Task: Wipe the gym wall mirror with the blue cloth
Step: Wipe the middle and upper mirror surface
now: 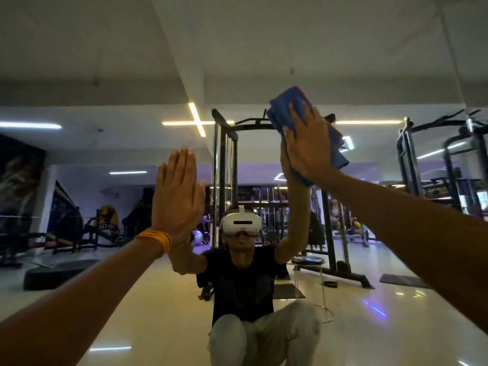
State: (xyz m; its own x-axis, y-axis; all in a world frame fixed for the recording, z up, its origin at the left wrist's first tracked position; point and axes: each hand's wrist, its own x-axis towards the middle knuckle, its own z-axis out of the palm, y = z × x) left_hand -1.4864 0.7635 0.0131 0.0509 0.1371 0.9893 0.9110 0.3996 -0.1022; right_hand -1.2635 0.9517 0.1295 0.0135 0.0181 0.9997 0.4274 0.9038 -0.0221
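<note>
Blue cloth (284, 109): soft, light, folded; pinned flat on wall mirror (369, 75) under spread right-hand fingers (298, 114). Keep palm centred. Left hand (177, 196) open, empty, bracing glass.

The left hand (177, 196) lies flat on the mirror (105, 75), lower and to the left. The right hand (307, 143) presses the cloth (286, 107) against the glass higher up (cloth between palm and mirror), well apart from the left.

Soft matt blue cloth (286, 112) on glossy mirror (105, 75) glass
</note>
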